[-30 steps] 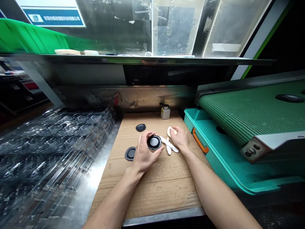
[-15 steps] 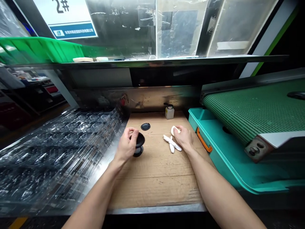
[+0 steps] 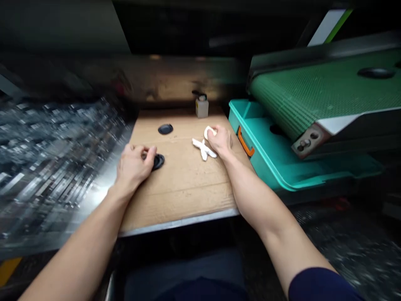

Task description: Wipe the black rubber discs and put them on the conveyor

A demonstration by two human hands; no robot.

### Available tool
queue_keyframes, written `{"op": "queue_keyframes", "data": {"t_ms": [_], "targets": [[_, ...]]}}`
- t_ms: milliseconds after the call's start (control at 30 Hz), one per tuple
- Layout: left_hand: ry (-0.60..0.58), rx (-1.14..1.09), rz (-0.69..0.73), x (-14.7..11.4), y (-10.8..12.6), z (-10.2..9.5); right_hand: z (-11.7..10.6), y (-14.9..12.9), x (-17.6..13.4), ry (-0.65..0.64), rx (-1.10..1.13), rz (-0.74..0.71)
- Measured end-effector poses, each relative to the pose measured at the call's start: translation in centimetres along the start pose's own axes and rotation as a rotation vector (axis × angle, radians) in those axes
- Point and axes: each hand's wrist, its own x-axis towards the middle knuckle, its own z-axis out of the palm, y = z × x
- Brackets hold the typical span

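Note:
My left hand [image 3: 134, 165] is low over the cardboard at the left, its fingers closed on a black round plastic part [image 3: 159, 161]. Most of that part is hidden behind the fingers, so I cannot tell whether it is one piece or two stacked. Farther back lies a flat black disc [image 3: 165, 128], touched by neither hand. My right hand [image 3: 221, 139] pinches a white round pad [image 3: 208, 132] between thumb and fingers. Just left of and in front of it, crossed white strips [image 3: 204, 149], perhaps folded cloth, rest on the cardboard.
A small bottle [image 3: 202, 108] with a dark top stands at the back of the cardboard sheet [image 3: 184, 200]. To the right are a teal bin [image 3: 272, 165] with an orange handle and a green conveyor belt [image 3: 326, 88]. Blurred clear plastic trays [image 3: 56, 167] fill the left side.
The view has tilted downward. My left hand has lowered the black part it held above another black piece. My right hand still holds the white pad near the strips.

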Motion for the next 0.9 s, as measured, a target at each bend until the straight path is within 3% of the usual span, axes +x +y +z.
{"op": "queue_keyframes", "data": {"t_ms": [100,300,433,500,533,567,633,667,733,800,833,900], "targets": [[-0.014,-0.048,0.072,-0.6,0.5,0.1,0.7,0.7,0.5,0.019,-0.011,-0.044],[-0.166,-0.097,0.285,-1.7,1.7,0.2,1.4,0.4,0.5,0.079,-0.121,-0.071],[-0.187,-0.095,0.337,-1.8,1.4,0.5,-0.5,-2.0,-2.5,0.122,-0.248,-0.123],[-0.189,-0.094,0.341,-1.7,1.1,0.5,-3.2,-3.5,-5.7,-0.026,-0.261,-0.291],[-0.19,-0.091,0.339,-1.7,1.0,0.5,-5.1,-4.1,-7.8,-0.16,-0.236,-0.419],[-0.192,-0.089,0.334,-1.7,0.9,0.5,-7.3,-4.4,-10.0,-0.283,-0.195,-0.547],[-0.202,-0.091,0.325,-1.7,0.8,0.5,-12.5,-3.9,-14.3,-0.407,-0.14,-0.677],[-0.208,-0.095,0.323,-1.7,0.8,0.5,-15.3,-3.0,-16.1,-0.388,-0.144,-0.653],[-0.212,-0.106,0.328,-1.7,0.7,0.5,-20.8,0.4,-18.1,-0.185,-0.219,-0.498],[-0.203,-0.109,0.336,-1.6,0.7,0.6,-25.5,5.2,-17.8,-0.009,-0.393,-0.28],[-0.197,-0.106,0.343,-1.6,0.7,0.6,-27.3,7.7,-17.0,-0.016,-0.471,-0.181],[-0.186,-0.097,0.359,-1.6,0.7,0.5,-29.6,12.3,-14.7,-0.184,-0.507,-0.019]]}}
